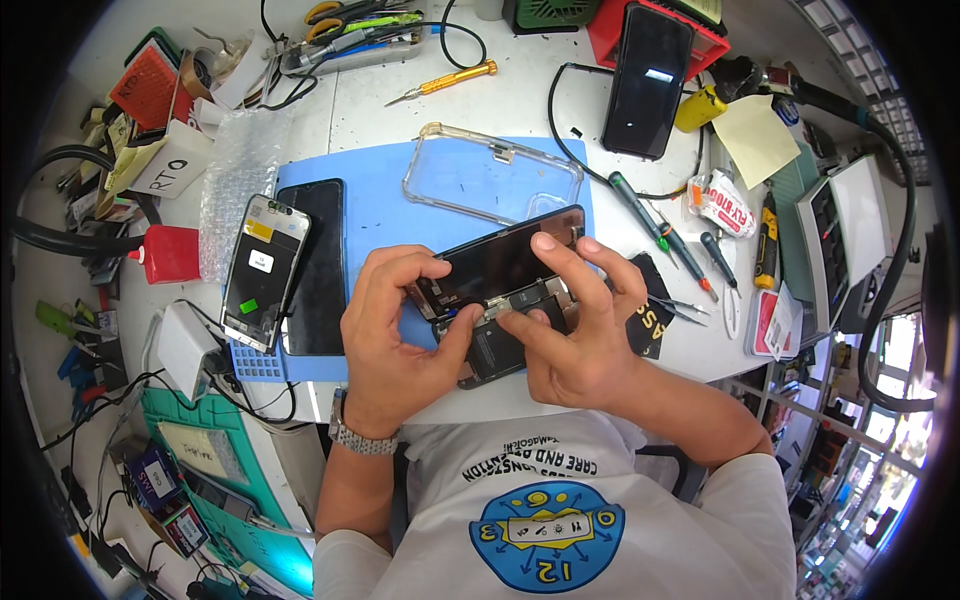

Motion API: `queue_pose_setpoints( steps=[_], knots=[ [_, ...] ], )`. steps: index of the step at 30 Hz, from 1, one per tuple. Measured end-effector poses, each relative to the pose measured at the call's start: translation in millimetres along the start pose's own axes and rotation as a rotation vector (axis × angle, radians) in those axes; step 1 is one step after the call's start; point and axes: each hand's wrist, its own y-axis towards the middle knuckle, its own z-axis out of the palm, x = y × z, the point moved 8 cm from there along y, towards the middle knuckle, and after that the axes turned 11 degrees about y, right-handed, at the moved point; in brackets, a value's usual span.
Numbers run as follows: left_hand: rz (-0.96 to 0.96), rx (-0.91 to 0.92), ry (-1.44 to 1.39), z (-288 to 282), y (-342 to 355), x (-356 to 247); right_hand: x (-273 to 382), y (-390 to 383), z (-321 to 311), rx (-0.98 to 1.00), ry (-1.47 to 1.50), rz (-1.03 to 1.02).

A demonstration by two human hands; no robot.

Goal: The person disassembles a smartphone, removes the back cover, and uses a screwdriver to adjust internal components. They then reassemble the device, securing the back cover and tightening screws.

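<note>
An opened phone is held over the blue mat: its dark screen is lifted along the top, with the body and exposed internals below. My left hand grips the screen's left end, thumb at the small connectors between the halves. My right hand has fingertips on the screen's right part and the index finger pressing near those connectors, gripping the phone. A clear case lies behind. To the left, a detached screen with labels overlaps another dark phone.
Screwdrivers, tweezers and a black card lie right; a yellow-handled screwdriver and a tool tray stand behind. A phone rests against a red box. Bubble wrap, a red bottle and cables sit left.
</note>
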Motion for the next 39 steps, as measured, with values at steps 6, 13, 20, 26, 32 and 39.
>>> queue_pose_setpoints(
  steps=[6, 13, 20, 26, 32, 39],
  knots=[
    [0.009, -0.002, 0.001, 0.4, -0.1, 0.2, 4.1, -0.8, 4.5, -0.021, -0.089, -0.039],
    [0.000, -0.009, -0.018, 1.1, -0.9, 1.3, 6.8, -1.0, 4.5, -0.025, -0.134, -0.044],
    [0.016, 0.003, 0.013, -0.9, -0.2, 0.9, 10.1, 1.4, 7.7, 0.028, -0.168, -0.075],
    [0.033, -0.013, 0.002, 1.2, 1.6, -2.1, 2.5, 2.2, 1.1, -0.005, -0.018, 0.025],
    [0.056, -0.006, 0.023, 3.9, -1.3, -1.3, 9.0, 0.8, 4.6, 0.036, -0.134, -0.059],
    [0.061, 0.004, 0.014, 2.5, -3.1, -4.6, 9.8, 0.1, 2.3, 0.030, -0.096, -0.050]
  ],
)
